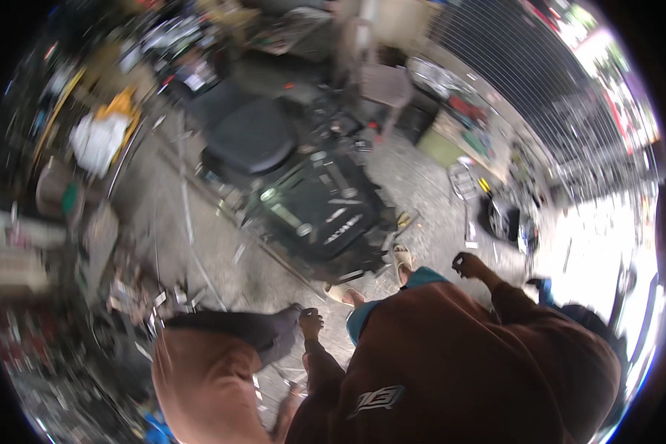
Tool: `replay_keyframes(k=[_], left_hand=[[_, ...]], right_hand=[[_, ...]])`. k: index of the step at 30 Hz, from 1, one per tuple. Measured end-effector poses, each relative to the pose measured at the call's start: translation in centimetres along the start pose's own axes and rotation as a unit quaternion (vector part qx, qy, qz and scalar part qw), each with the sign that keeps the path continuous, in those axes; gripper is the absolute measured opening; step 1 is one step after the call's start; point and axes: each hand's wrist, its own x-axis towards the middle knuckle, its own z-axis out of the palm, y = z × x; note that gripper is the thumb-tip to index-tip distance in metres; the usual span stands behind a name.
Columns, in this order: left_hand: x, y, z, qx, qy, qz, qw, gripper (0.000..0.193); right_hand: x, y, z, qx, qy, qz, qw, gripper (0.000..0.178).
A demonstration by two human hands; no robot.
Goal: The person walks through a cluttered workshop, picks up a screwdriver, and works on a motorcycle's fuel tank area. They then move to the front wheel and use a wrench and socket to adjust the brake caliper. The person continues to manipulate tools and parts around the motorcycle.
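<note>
My left hand (311, 323) hangs low with its fingers curled, beside the dark cloth (255, 329) on the person at my left. Out to the right, over the floor, my right hand (470, 265) is also closed. What either hand holds, if anything, is too small and blurred to make out. In front of my sandalled feet (402, 257) rests a wide black machine body (340, 211) with pale markings and shiny spots. A black padded seat (251, 137) lies just beyond it. Neither hand touches the machine or seat.
A person in a reddish-brown top (203, 377) is close at my left. A white bag (98, 142) is at the far left. To the right are a cluttered low table (477, 144), a dark round part (502, 220) and a ribbed shutter (525, 70). A brown stool (385, 85) stands ahead.
</note>
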Motion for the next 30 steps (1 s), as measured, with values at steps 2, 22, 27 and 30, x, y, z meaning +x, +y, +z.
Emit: replay_keyframes(k=[2, 22, 27, 30], left_hand=[[0.2, 1.6, 1.0, 0.144, 0.048, 0.103, 0.983, 0.015], [1.3, 10.8, 41.3, 0.508, -0.098, 0.061, 0.854, 0.029], [2.8, 12.6, 56.3, 0.548, -0.110, 0.080, 0.825, 0.026], [2.7, 14.1, 62.4, 0.590, -0.142, 0.129, 0.784, 0.026]], right_hand=[[-1.1, 1.8, 0.1, 0.012, 0.032, -0.002, 0.999, 0.020], [6.0, 28.3, -5.7, 0.350, 0.123, 0.156, 0.916, 0.027], [5.8, 38.2, -6.5, 0.405, 0.174, 0.211, 0.872, 0.027], [3.8, 42.6, -7.8, 0.575, 0.160, 0.253, 0.761, 0.017]])
